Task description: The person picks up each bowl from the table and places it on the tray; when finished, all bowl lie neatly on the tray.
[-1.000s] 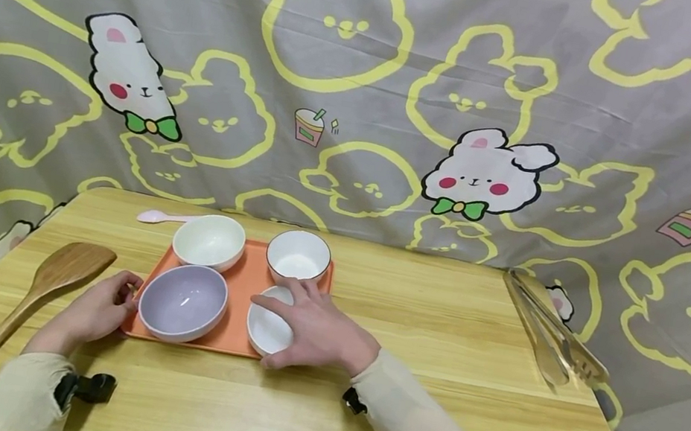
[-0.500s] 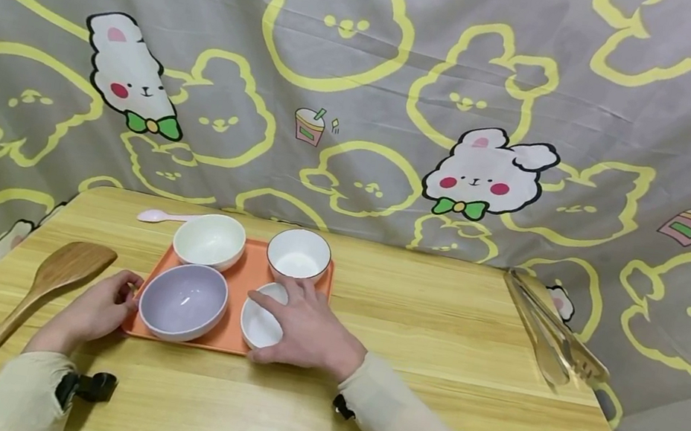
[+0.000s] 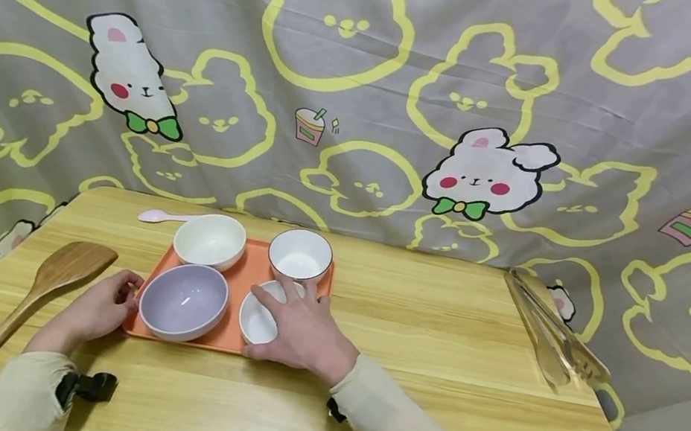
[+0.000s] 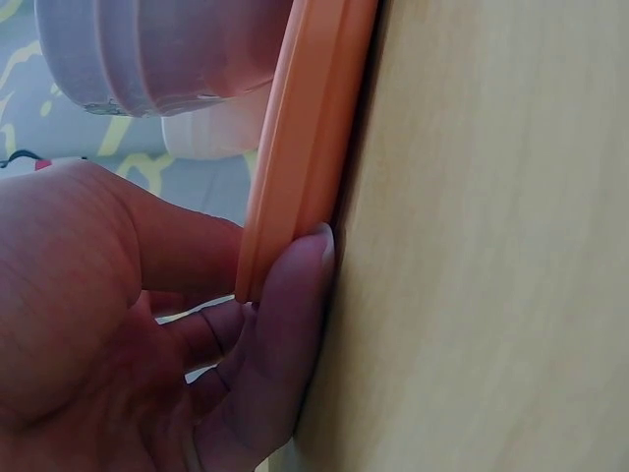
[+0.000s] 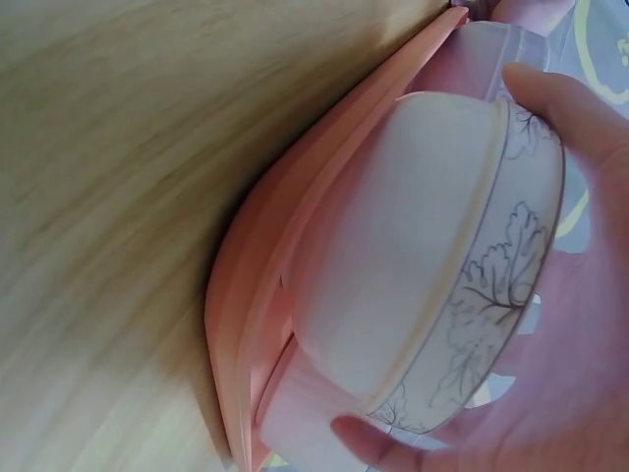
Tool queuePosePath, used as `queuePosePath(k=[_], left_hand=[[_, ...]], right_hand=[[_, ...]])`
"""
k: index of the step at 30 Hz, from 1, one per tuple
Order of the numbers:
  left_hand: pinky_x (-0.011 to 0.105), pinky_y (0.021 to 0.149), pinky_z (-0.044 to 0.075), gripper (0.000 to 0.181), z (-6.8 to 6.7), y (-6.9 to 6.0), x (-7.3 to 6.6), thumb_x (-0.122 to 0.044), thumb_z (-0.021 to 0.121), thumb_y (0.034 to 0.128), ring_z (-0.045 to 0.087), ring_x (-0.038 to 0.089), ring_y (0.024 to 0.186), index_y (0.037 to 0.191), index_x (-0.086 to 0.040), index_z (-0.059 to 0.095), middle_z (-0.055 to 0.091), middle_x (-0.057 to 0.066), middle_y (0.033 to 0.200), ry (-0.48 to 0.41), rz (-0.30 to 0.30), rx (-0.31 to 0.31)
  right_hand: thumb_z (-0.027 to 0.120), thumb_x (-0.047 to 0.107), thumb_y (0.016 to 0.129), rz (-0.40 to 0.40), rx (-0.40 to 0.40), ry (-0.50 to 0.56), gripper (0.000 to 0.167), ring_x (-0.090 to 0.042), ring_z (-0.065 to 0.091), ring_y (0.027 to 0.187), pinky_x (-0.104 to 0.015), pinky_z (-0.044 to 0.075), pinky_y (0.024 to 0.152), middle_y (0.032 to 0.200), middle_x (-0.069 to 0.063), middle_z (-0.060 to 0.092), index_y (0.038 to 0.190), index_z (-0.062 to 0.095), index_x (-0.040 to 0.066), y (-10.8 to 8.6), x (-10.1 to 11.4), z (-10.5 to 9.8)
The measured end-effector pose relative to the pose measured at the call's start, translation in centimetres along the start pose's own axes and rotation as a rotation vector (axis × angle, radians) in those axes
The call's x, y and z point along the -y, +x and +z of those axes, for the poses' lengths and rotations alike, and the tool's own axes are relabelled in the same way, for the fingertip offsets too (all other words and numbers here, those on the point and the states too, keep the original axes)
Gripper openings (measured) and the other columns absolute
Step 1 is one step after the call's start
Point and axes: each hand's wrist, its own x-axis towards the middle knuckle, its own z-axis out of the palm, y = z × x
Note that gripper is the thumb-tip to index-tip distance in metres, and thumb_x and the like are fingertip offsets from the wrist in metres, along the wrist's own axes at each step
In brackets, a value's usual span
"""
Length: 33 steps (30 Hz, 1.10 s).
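At the orange tray's (image 3: 247, 271) left front corner, my left hand (image 3: 98, 306) pinches the rim. In the left wrist view the thumb and fingers lie on either side of the tray edge (image 4: 307, 128). My right hand (image 3: 312, 332) spans a white bowl (image 3: 257, 321) at the tray's front right, fingers curled round its rim. The right wrist view shows a grey leaf pattern on this bowl (image 5: 403, 246), tilted close above the tray. A lavender bowl (image 3: 182, 303) sits front left on the tray, a cream bowl (image 3: 208, 243) behind it, and a dark-rimmed white bowl (image 3: 300, 253) back right.
A wooden spatula (image 3: 69, 266) lies along the table's left side. Behind the cream bowl is a pink spoon (image 3: 155, 216). Metal tongs (image 3: 544, 330) lie at the table's right edge, and a patterned grey curtain (image 3: 364, 98) hangs behind the wooden table (image 3: 424, 318).
My right hand has shifted left and slightly back, and the leaf-patterned bowl has moved the same way. The left hand stays at the tray's corner.
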Motion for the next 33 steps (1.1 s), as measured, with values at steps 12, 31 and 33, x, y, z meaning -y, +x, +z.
queuePosePath(k=[12, 31, 33], left_hand=[[0.030, 0.053, 0.048, 0.029, -0.4, 0.1, -0.1, 0.003, 0.051, 0.0895, 0.051, 0.022, 0.070, 0.117, 0.012, 0.046, 0.049, 0.012, 0.086, -0.006, 0.019, -0.003], [0.036, 0.059, 0.052, 0.029, -0.4, 0.3, -0.8, -0.009, 0.045, 0.0985, 0.057, 0.025, 0.074, 0.115, 0.014, 0.049, 0.056, 0.017, 0.090, 0.028, -0.054, -0.006], [0.039, 0.064, 0.050, 0.032, -0.8, 0.3, -1.1, -0.016, 0.044, 0.1007, 0.057, 0.028, 0.078, 0.114, 0.013, 0.050, 0.058, 0.019, 0.090, 0.088, -0.075, -0.016]], right_hand=[[0.063, 0.079, 0.071, 0.012, 0.058, -0.047, 0.094, -0.047, 0.034, 0.128, -0.058, 0.044, 0.090, 0.159, -0.003, 0.023, 0.150, 0.039, 0.035, -0.1, 0.2, -0.7], [0.051, 0.057, 0.095, 0.178, -0.013, 0.132, 0.061, -0.036, 0.039, 0.134, -0.059, 0.031, 0.106, 0.147, -0.013, 0.043, 0.144, 0.050, 0.019, -3.5, -5.5, -3.5], [0.051, 0.054, 0.097, 0.219, -0.014, 0.146, 0.061, -0.037, 0.039, 0.134, -0.056, 0.032, 0.107, 0.148, -0.015, 0.042, 0.145, 0.049, 0.017, -4.3, -6.7, -3.6]])
